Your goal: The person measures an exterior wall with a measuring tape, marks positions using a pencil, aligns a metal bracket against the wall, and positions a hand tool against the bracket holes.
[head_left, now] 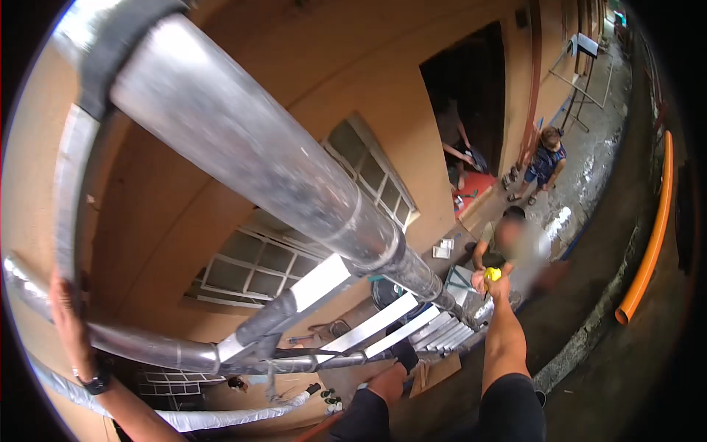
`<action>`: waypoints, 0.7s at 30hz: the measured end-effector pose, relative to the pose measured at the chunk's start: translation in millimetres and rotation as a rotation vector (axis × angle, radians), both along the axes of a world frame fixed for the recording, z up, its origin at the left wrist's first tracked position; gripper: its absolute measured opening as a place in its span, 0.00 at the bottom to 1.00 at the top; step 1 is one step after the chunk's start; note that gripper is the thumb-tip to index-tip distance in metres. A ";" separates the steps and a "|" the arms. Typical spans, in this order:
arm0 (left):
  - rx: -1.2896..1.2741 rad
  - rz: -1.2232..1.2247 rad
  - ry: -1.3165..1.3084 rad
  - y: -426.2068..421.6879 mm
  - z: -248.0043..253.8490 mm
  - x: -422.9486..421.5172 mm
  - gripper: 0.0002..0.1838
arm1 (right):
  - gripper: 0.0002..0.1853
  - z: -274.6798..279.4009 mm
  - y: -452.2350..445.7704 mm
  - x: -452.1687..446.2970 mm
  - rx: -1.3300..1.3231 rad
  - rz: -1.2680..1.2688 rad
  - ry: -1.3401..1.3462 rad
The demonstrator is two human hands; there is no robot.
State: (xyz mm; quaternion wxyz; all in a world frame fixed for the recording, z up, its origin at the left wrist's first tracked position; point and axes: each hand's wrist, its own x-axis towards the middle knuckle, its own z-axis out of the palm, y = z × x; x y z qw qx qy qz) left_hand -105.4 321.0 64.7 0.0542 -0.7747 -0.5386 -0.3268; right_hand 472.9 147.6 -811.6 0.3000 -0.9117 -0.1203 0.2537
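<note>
My left hand (68, 324) is at the far left, fingers stretched along a silver metal rail (74, 177), with a dark watch on the wrist. My right arm reaches down towards a person (495, 247) crouching below. At its end my right hand (499, 286) is closed on a small bright yellow object (492, 274); the person's hand (479, 281) touches or nearly touches it from the other side. What the yellow object is cannot be made out. A thick silver pipe (250, 140) runs diagonally between my two arms.
White-faced ladder steps (372, 324) lead down beside my bent leg (387, 384). A small person (546, 158) stands on the walkway near a doorway (471, 88), where someone is partly visible. An orange pipe (652, 243) lies at the right. Barred windows line the wall.
</note>
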 end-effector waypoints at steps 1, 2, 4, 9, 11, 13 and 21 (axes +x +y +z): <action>0.050 0.020 0.044 -4.0 -1.6 6.7 0.31 | 0.37 -6.8 -2.2 -0.4 -0.004 0.003 -0.001; 0.116 0.046 0.084 -7.1 -0.1 11.9 0.31 | 0.37 -8.1 3.4 1.0 0.025 0.015 0.023; 0.129 0.036 0.056 -7.3 2.7 10.8 0.31 | 0.37 -20.3 9.8 6.4 0.057 0.042 0.034; 0.458 0.042 0.136 -24.0 -35.9 92.7 0.33 | 0.31 -74.8 21.3 -3.1 0.035 0.061 -0.036; 0.532 -0.065 0.179 -42.0 -91.1 112.6 0.32 | 0.30 -146.6 19.5 9.6 0.041 0.106 -0.075; 0.521 -0.161 0.172 -68.5 -178.3 114.3 0.32 | 0.29 -203.4 21.4 26.6 0.040 0.180 -0.031; -0.272 0.058 -0.163 -141.3 -667.4 104.1 0.32 | 0.30 -221.0 40.0 17.4 0.124 0.397 -0.140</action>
